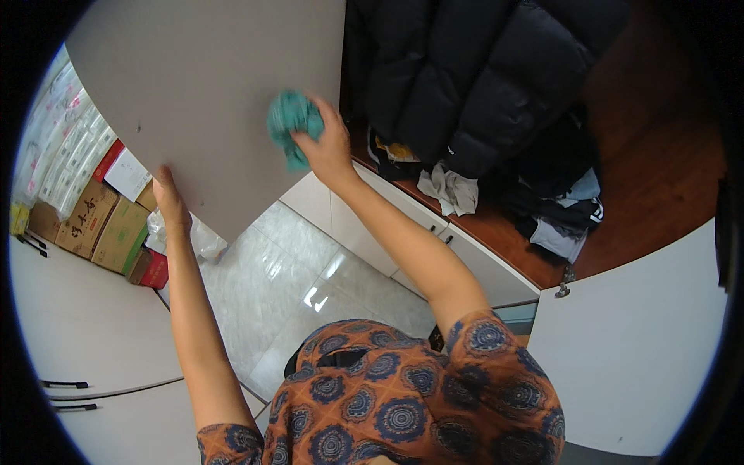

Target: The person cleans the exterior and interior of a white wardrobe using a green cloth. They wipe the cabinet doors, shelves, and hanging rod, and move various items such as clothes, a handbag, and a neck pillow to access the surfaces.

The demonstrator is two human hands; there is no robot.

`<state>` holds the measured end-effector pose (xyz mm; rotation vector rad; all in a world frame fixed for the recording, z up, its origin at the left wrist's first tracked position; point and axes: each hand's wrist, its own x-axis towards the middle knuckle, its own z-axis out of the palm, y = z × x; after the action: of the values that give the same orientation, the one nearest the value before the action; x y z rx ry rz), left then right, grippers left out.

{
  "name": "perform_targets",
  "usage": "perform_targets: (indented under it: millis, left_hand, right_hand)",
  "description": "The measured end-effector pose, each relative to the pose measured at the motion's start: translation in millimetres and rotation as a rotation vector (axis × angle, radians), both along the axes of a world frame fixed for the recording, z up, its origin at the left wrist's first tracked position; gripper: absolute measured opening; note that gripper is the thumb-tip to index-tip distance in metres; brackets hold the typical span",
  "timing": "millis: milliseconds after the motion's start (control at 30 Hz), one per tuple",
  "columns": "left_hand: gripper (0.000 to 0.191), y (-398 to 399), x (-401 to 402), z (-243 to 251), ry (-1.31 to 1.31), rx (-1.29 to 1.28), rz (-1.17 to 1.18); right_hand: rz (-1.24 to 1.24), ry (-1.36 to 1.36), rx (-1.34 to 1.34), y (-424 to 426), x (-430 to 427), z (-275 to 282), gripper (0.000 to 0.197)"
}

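My right hand [329,152] holds a bunched teal cloth [289,119] against the flat grey face of an open wardrobe door [203,75]. Cloth and fingers are slightly blurred. At the door's left edge, my left hand [172,200] grips the panel, with some of its fingers hidden behind it. To the right is the wardrobe's reddish-brown wooden interior [645,157]. A black puffer jacket [442,75] hangs inside, above a crumpled light grey cloth item [450,189] and a heap of folded clothes [561,224].
A second, white door [628,349] stands open at the right, with a metal hinge [564,283]. White drawer fronts [372,226] run below the wardrobe floor. Stacked cardboard boxes [119,232] and plastic-wrapped packs [75,157] lie left. Glossy grey tiles [290,279] cover the floor.
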<state>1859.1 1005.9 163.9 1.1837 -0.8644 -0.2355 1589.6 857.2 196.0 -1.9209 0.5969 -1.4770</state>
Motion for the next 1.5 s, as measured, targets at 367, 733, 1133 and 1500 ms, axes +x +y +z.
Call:
perform_targets:
  millis: [367,733,1133,1500]
  left_hand:
    - [0.080,-6.2,-1.3,-1.5,-0.049,-0.025,0.000]
    - [0.076,-7.9,13.8,-19.5,-0.072,-0.012,0.089]
    - [0.075,-0.4,5.4,-20.5,-0.080,-0.043,0.092]
    - [0.075,-5.4,-2.4,-10.0,-0.412,-0.043,0.443]
  right_hand:
    - [-0.211,0.190,-0.234,52.3,145.7,-111.2,0.087]
    - [-0.213,0.094,-0.697,2.2,145.9,45.2,0.077]
    - [-0.348,-0.298,-0.214,-108.7,113.4,141.9,0.067]
    - [-0.138,0.420,0.409,-12.0,20.9,-184.3,0.057]
